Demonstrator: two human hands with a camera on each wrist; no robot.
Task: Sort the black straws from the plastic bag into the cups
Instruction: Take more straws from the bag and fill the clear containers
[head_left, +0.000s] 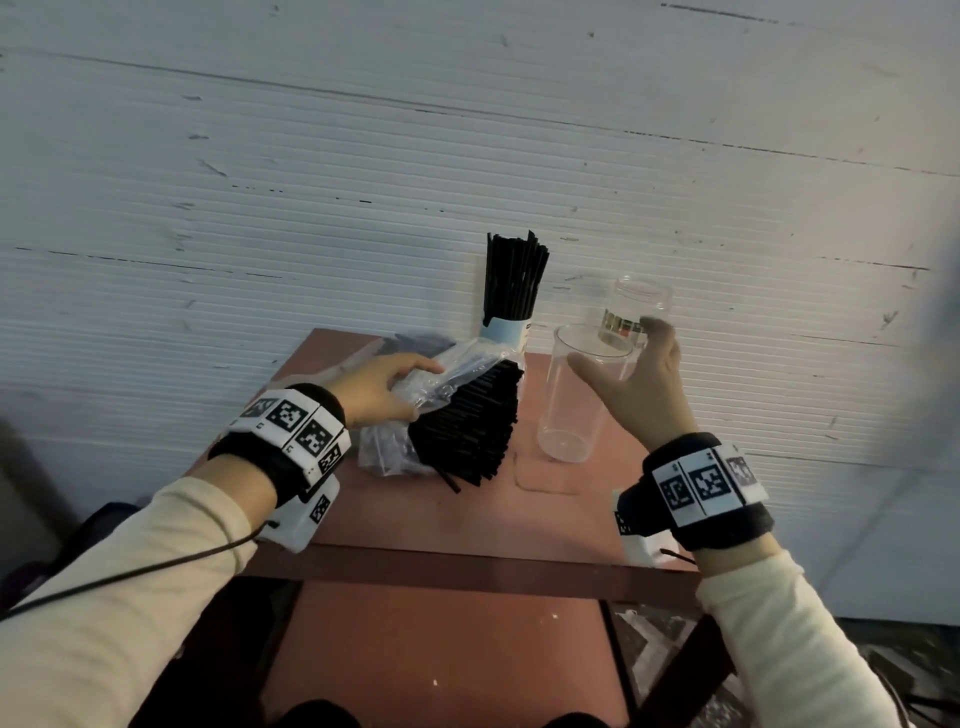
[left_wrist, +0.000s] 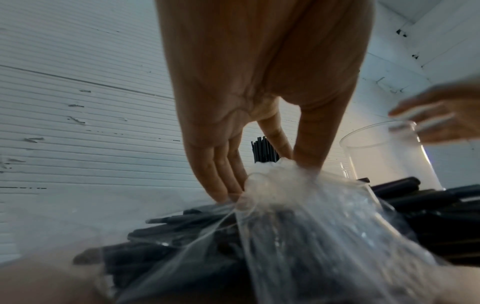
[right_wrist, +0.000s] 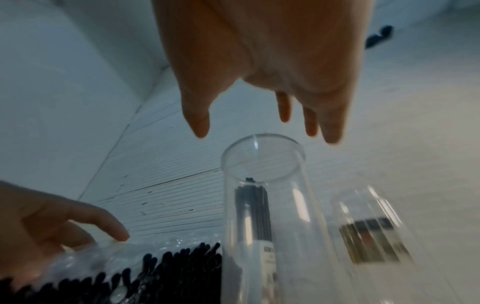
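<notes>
The desk (head_left: 415, 519) carries the bag (head_left: 457, 374), its straws (head_left: 467, 431) fanned out of the mouth, with 1 loose straw (head_left: 451, 480) lying beside it. The left hand (head_left: 376, 387) pinches the bunched plastic. Behind stands 1 cup (head_left: 506, 332) already filled with straws. Next to it, 2 clear cups are empty: the near cup (head_left: 574, 400) and the far cup (head_left: 636, 312). The right hand (head_left: 639, 384) hovers spread at the near cup's rim, gripping nothing. Judging by this, roughly 1 third is done; most straws remain bagged.
</notes>
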